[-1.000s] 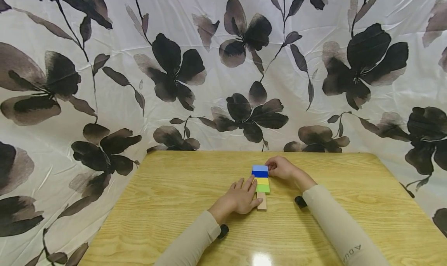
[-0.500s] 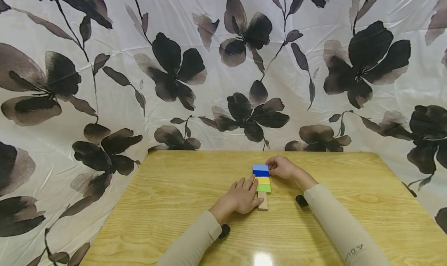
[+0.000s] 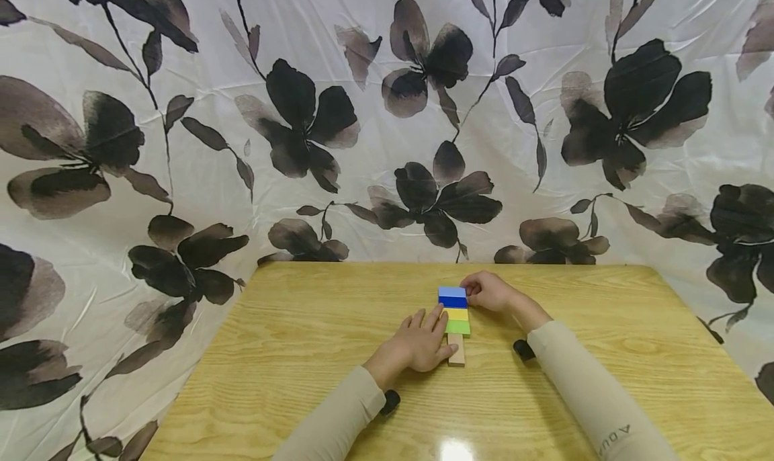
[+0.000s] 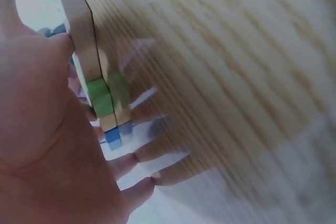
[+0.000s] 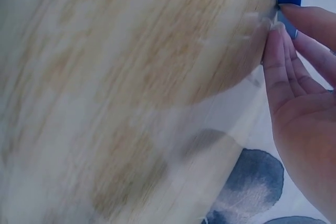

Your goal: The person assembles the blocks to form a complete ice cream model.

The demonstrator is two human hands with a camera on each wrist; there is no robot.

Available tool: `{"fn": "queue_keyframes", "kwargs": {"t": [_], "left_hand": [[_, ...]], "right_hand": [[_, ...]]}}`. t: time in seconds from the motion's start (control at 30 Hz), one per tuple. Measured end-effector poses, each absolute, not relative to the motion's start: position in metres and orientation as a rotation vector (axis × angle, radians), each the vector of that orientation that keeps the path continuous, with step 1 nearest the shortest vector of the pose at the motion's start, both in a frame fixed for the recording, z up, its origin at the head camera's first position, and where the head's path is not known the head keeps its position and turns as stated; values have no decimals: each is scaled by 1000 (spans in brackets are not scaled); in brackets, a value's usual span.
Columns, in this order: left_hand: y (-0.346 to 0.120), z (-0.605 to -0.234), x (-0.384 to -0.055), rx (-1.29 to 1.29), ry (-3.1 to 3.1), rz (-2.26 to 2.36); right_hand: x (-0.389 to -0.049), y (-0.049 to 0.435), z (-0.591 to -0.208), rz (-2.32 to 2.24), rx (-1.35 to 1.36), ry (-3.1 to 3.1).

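Note:
A row of toy blocks runs away from the person: a plain wooden block (image 3: 456, 351) nearest, then a green block (image 3: 458, 327), a yellow block (image 3: 457, 314), a dark blue block (image 3: 452, 302) and a light blue block (image 3: 452, 291). My left hand (image 3: 417, 343) lies along the row's left side, fingers spread, fingertips at the yellow and dark blue blocks. Its thumb rests at the wooden block. My right hand (image 3: 491, 291) is at the far right end of the row; in the right wrist view its thumb and bent fingers pinch the light blue block.
The blocks lie on a wood-grain table (image 3: 326, 313), whose far edge is a short way beyond them. A floral cloth (image 3: 363, 145) hangs behind the table. Black wrist cameras (image 3: 391, 402) hang under the sleeves.

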State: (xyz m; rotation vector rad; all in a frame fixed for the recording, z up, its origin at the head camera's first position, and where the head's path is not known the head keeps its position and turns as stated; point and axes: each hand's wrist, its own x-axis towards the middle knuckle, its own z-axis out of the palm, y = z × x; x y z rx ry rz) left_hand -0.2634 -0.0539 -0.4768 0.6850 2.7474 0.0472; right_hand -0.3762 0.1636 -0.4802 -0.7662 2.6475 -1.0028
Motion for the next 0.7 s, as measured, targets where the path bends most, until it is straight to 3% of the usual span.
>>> {"fn": "queue_keyframes", "kwargs": {"t": [0.43,0.7], "left_hand": [[-55,-481,-271,731,2818,70],[-69,-493,-276,765,2868,442]], "right_hand": [[-376,169,-477,-1007,-731,2642],[-367,192,-470,-923,-809,2654]]}}
